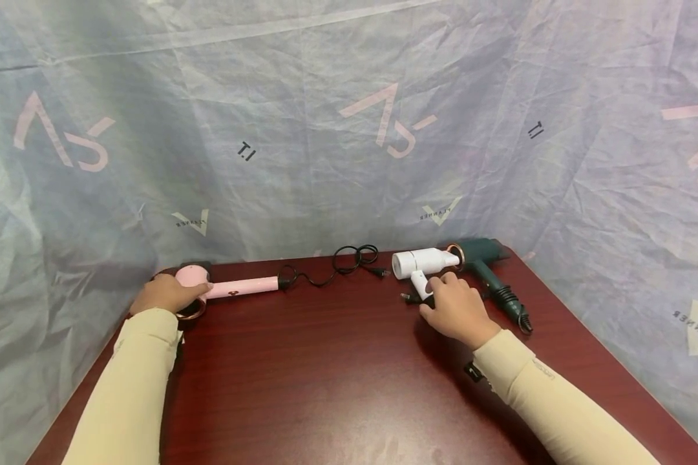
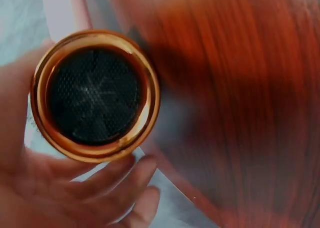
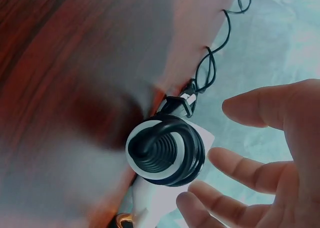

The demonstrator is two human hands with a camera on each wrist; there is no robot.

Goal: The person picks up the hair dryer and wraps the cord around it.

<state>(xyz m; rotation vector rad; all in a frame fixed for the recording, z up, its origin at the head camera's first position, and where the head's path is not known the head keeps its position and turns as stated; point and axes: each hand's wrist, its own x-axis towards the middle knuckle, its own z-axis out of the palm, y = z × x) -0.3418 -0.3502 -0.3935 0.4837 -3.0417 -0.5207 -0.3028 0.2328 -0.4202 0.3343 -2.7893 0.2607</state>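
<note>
At the table's far left, my left hand (image 1: 159, 296) grips the head of a pink hair dryer (image 1: 244, 286), thumb over it beside the handle. The left wrist view shows the dryer's dark round grille (image 2: 92, 95) inside a copper rim, with fingers curving behind it. A white hair dryer (image 1: 424, 261) lies at the back right, its handle toward me. Around that handle my right hand (image 1: 458, 310) hovers, thumb and fingers spread. In the right wrist view black cord (image 3: 189, 155) is wound about the handle's end, with the fingertips close beside it.
A dark green hair dryer (image 1: 483, 255) with a copper ring lies right of the white one, cord wrapped round its handle. The pink dryer's black cord (image 1: 320, 283) runs along the back edge. A grey printed cloth (image 1: 302, 129) hangs behind the reddish-brown table (image 1: 302, 374).
</note>
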